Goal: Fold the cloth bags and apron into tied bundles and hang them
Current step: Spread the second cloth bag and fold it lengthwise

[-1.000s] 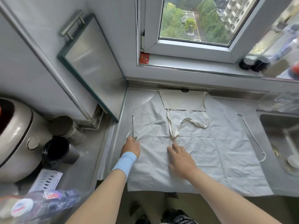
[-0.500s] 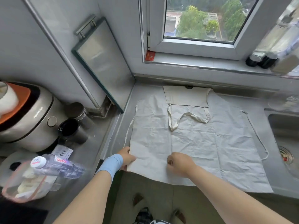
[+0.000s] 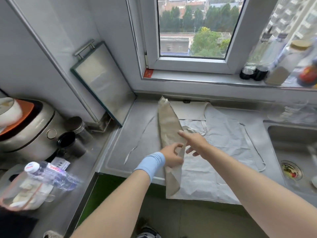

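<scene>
**Head view.** Change since half a second back: the left side of the pale off-white cloth apron (image 3: 223, 146), then flat, now stands up as a long narrow flap (image 3: 169, 124) and is swinging over toward the right. Both hands have left the near hem and come up to the flap.

**Grip.**
- The left hand (image 3: 171, 156), above a light-blue elastic wristband (image 3: 149, 164), pinches the flap's edge between thumb and curled fingers.
- The right hand (image 3: 195, 145) holds nothing. Its fingers are straight, and the index finger points to the upper left with its tip at the flap's inner face. We cannot confirm contact.

**Location.** The apron lies at centre to centre right of the frame on the brushed stainless-steel counter (image 3: 120, 143), left of the steel sink (image 3: 291, 143). Its hem hangs over the near counter edge at lower centre.

**Orientation.**
- The long axis runs nearly up-down in the frame.
- The bib points to upper centre, toward the wall under the window, and the hem points toward us.
- The flap follows the same axis, leaning slightly.
- The thin left waist tie (image 3: 137, 146) trails on bare counter just left of the flap.

**Progress (our judgement).** The first lengthwise fold is under way and not yet laid down. The further folds, the tying into a bundle and the hanging are all left to do. We see no cloth bags in frame, so we cannot tell their status.
</scene>
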The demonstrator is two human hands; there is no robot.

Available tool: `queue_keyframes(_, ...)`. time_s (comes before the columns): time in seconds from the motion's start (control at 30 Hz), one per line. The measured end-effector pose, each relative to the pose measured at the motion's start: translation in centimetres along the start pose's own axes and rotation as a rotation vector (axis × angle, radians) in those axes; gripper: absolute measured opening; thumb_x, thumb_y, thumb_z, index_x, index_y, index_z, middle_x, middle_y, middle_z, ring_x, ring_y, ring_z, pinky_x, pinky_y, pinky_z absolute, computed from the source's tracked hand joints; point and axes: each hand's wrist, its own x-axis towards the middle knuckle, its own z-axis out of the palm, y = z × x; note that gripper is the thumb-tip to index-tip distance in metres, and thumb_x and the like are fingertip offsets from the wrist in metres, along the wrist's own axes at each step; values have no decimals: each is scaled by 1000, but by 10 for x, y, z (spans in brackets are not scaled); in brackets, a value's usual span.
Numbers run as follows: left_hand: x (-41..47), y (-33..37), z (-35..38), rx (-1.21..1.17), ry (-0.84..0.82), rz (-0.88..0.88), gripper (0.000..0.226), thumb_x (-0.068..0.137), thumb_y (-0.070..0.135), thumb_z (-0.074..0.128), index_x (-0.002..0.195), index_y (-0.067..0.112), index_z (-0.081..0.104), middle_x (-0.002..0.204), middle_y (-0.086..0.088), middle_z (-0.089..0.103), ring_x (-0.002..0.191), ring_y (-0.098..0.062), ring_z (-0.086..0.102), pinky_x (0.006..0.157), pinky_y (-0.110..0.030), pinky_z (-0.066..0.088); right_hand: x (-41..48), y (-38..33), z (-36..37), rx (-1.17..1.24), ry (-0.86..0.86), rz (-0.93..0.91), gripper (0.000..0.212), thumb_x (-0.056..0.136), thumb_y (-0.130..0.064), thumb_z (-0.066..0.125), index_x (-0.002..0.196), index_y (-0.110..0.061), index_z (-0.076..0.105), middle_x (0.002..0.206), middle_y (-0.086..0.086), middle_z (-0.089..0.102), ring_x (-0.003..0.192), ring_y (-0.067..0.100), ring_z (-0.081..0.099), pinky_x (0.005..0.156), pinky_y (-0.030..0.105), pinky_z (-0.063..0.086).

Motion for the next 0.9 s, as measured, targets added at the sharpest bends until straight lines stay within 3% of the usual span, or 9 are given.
queue_keyframes(0.13, 18, 19, 42, 149, -231, -33, 63, 84, 33, 62, 141, 29, 36, 95, -4, 70, 78, -20, 68, 80, -34, 55, 5, 39, -19, -351, 203, 55, 12, 69, -20, 58, 60, -14, 62, 63, 8, 67, 65, 27, 64, 55, 30, 47)
queue_keyframes(0.23, 31, 13, 45, 190, -239, -106, 54, 89, 38, 55, 140, 25, 41, 107, -5, 71, 81, -20, 66, 80, -30, 51, 12, 71, -27, -416, 217, 153, 14, 73, -27, 54, 76, -15, 61, 76, 3, 66, 71, 25, 63, 61, 27, 48)
queue_keyframes(0.3, 42, 4, 35, 268, -142, -99, 46, 90, 34, 55, 134, 24, 50, 106, -3, 70, 86, -21, 66, 80, -28, 51, 16, 86, -30, -532, 222, 191, 23, 79, -30, 52, 94, -18, 66, 99, 5, 70, 90, 26, 68, 72, 28, 51)
queue_keyframes(0.37, 56, -7, 20, 410, -19, -84, 39, 90, 31, 53, 129, 28, 55, 118, 2, 66, 106, -21, 62, 94, -29, 48, 22, 87, -28, -681, 278, 194, 32, 87, -23, 51, 118, -16, 57, 123, 7, 59, 112, 27, 60, 83, 33, 48)
queue_keyframes(0.5, 94, -15, -3, 541, 134, -83, 44, 91, 26, 48, 136, 29, 48, 141, 2, 48, 129, -23, 44, 106, -38, 40, 46, 73, -25, -933, 349, -63, 51, 87, -18, 50, 137, -20, 39, 135, 8, 40, 123, 28, 43, 98, 37, 40)
queue_keyframes(0.6, 121, -15, -13, 663, 132, -40, 58, 93, 28, 48, 147, 27, 29, 158, 3, 18, 144, -22, 18, 112, -42, 31, 72, 62, -23, -993, 213, -278, 59, 89, -18, 48, 146, -23, 35, 156, 6, 24, 143, 25, 25, 109, 38, 29)
queue_keyframes(0.7, 147, -20, -19, 744, 19, -46, 68, 91, 33, 51, 151, 28, 19, 161, 4, -1, 148, -20, 4, 115, -44, 26, 102, 63, -24, -1004, 58, -279, 65, 89, -23, 51, 150, -24, 29, 162, 1, 13, 148, 21, 17, 112, 40, 30)
queue_keyframes(0.8, 167, -21, -24, 882, -32, -32, 52, 88, 35, 54, 139, 30, 42, 152, -1, 26, 139, -24, 28, 109, -41, 28, 125, 68, -33, -1025, 17, -179, 45, 91, -26, 48, 135, -22, 43, 146, 1, 38, 130, 26, 46, 95, 40, 44)
queue_keyframes(0.9, 188, -19, -36, 883, 85, 62, 34, 93, 28, 48, 126, 28, 54, 133, -3, 46, 126, -26, 42, 105, -37, 29, 144, 58, -42, -1111, 169, -232, 26, 95, -23, 43, 117, -19, 56, 122, 5, 56, 114, 29, 56, 87, 37, 42)
